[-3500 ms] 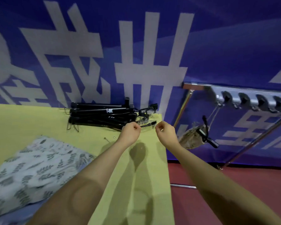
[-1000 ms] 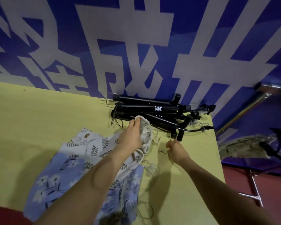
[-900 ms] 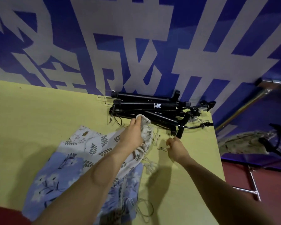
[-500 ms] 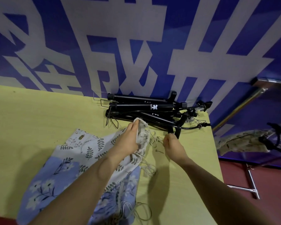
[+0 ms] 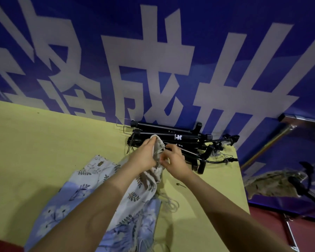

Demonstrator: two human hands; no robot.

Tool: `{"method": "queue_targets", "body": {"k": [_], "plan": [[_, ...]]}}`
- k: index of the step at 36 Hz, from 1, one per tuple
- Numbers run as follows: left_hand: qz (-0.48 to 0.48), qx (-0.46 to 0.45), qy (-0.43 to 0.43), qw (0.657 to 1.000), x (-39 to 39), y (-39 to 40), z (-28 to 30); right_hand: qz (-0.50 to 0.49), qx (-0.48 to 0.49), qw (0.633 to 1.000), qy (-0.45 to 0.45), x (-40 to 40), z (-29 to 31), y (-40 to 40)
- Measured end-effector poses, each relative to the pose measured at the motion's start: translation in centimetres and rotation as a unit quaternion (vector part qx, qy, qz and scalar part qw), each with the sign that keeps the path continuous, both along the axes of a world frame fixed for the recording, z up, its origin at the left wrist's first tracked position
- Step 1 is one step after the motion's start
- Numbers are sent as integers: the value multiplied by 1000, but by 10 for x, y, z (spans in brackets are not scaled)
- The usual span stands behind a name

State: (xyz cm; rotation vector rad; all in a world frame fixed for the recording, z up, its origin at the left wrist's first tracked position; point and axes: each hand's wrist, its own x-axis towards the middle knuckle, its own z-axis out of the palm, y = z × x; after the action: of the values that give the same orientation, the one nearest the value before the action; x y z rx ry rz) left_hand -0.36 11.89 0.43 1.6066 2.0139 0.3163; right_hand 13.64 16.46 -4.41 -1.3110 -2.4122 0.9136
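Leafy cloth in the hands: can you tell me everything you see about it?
The leaf-print cloth looks like soft, thin fabric: pale grey-white with dark leaf sprigs, and a light blue part with flowers nearer the camera. Loose pale threads trail from its right edge. Most of it lies crumpled on the yellow-green table. One end is bunched and lifted: the left hand grips it and the right hand pinches it from the other side.
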Motion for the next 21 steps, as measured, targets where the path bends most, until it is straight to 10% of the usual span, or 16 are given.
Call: {"method": "queue_targets", "body": {"k": [9, 21], "plan": [[58, 10, 20, 998, -21, 2, 4, -24, 52, 993, 106, -18, 21, 17], [25, 24, 163, 986, -31, 24, 3, -20, 83, 981, -176, -19, 17, 82]]}}
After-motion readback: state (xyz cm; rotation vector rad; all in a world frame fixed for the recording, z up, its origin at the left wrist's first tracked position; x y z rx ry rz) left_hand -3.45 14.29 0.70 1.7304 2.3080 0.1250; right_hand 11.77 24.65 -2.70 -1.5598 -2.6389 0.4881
